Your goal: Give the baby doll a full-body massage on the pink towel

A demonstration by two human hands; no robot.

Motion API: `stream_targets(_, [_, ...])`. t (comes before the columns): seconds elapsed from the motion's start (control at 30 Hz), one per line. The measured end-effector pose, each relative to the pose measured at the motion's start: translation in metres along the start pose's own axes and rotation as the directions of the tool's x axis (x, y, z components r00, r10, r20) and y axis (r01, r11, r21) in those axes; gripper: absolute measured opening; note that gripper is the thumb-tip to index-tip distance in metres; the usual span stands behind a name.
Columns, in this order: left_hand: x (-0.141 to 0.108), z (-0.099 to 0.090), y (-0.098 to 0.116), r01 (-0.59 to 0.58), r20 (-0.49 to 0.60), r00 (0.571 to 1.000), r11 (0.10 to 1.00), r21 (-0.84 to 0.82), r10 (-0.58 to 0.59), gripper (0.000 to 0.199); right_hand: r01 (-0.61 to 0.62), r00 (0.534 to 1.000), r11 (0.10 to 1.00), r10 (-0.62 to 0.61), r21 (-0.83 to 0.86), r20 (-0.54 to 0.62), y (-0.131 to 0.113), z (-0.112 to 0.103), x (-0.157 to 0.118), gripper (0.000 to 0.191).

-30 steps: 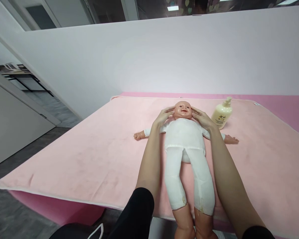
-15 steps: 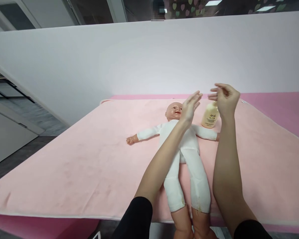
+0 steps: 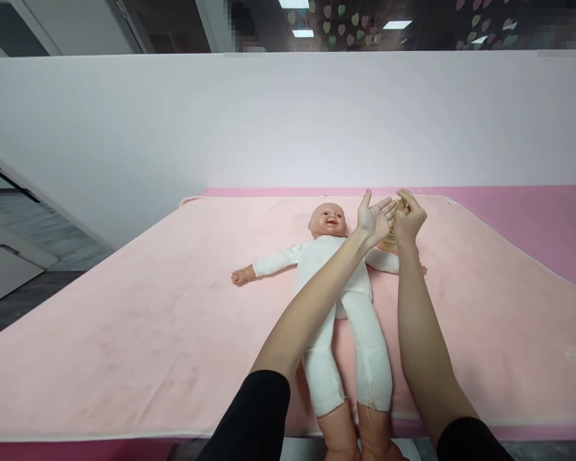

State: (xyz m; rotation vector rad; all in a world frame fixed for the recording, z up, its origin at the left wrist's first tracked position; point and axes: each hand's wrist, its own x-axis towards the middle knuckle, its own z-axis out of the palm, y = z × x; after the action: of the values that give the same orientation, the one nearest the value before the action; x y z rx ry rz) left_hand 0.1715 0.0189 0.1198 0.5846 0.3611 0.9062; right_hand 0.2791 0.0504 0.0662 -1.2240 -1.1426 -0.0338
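Note:
A baby doll (image 3: 333, 262) in a white cloth body lies on its back, arms spread, on a pink towel (image 3: 173, 333). My left hand (image 3: 375, 219) is held palm up, fingers spread and with nothing in it, beside the doll's head. Just right of it my right hand (image 3: 409, 216) has its fingers curled at the top of a pale yellow bottle (image 3: 388, 241). The two hands hide most of the bottle, and whether the right fingers grip its top is hidden.
A white wall panel (image 3: 288, 121) rises behind the pink table surface (image 3: 532, 224). The doll's lower legs hang over the front edge. Dark glass with hearts shows above the panel.
My left hand has turned palm up and moved toward the bottle. My right hand has come down and left to the bottle's top. The view has shifted slightly.

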Motion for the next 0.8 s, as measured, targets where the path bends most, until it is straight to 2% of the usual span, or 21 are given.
stream_targets(0.23, [0.003,0.007,-0.005,-0.044,-0.022,0.999,0.999,-0.007,0.044,0.069,-0.027,1.000,0.999,0.027,0.018,0.008,0.004,0.000,0.000,0.041])
stream_targets(0.4, [0.005,0.012,-0.007,-0.052,-0.069,0.996,0.999,-0.005,0.051,0.070,-0.031,0.997,0.999,0.028,0.039,0.078,0.007,-0.006,0.005,0.043])
stream_targets(0.57, [0.009,0.009,-0.009,-0.060,-0.095,0.994,0.998,-0.006,0.060,0.073,0.036,0.998,0.998,-0.034,-0.042,0.058,0.007,-0.016,0.013,0.051])
stream_targets(0.8, [0.007,0.004,-0.010,-0.068,-0.093,0.994,0.997,-0.027,0.065,0.068,0.081,0.994,0.994,-0.076,-0.071,0.079,0.006,-0.016,0.008,0.042])
